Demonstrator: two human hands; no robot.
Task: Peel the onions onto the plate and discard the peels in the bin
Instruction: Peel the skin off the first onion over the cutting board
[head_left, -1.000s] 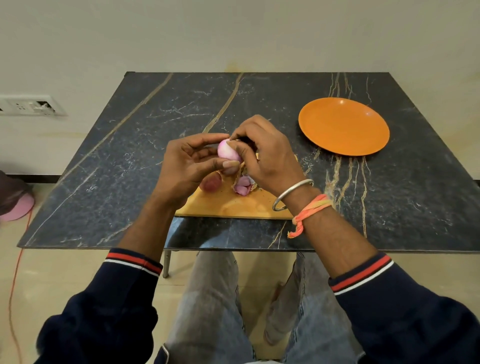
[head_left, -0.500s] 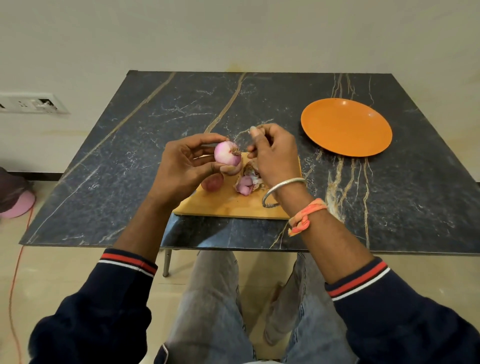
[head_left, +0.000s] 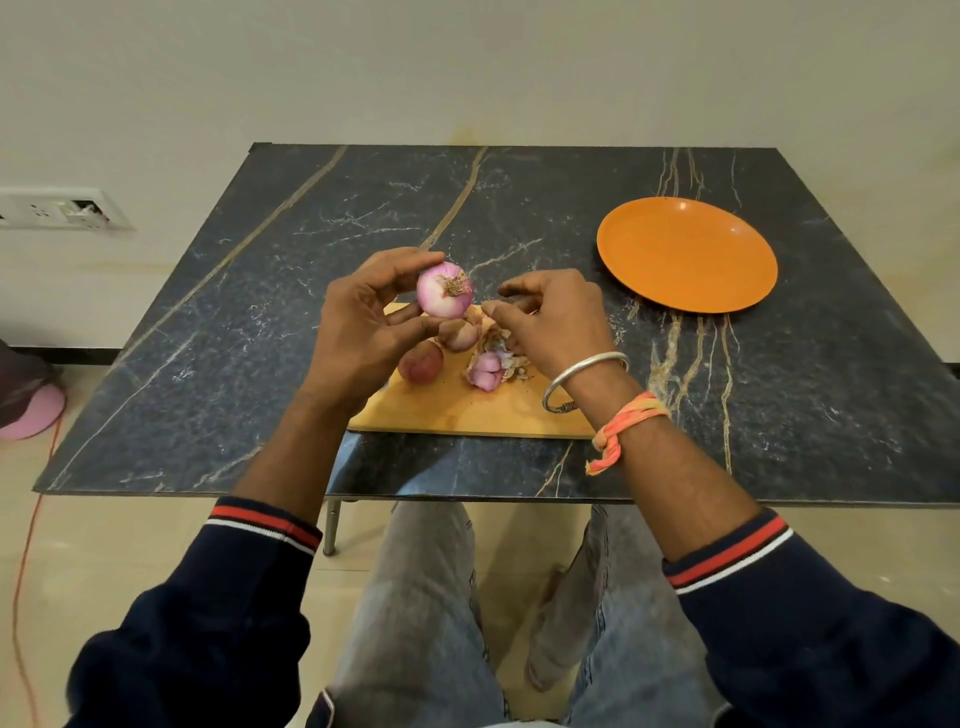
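Table (head_left: 311, 260); plate (head_left: 685, 254) well right of my view of the right hand (head_left: 556, 317), no onion on it yet. Board (head_left: 467, 410) under both hands. Left hand (head_left: 358, 332) grips a near-bare onion (head_left: 444, 289). Right hand sits just beside it, fingers loosely curled; can't tell if they pinch skin. Peels (head_left: 493, 364) lie below it. I read this as mid-peel. Next: strip the root end, then plate the onion.
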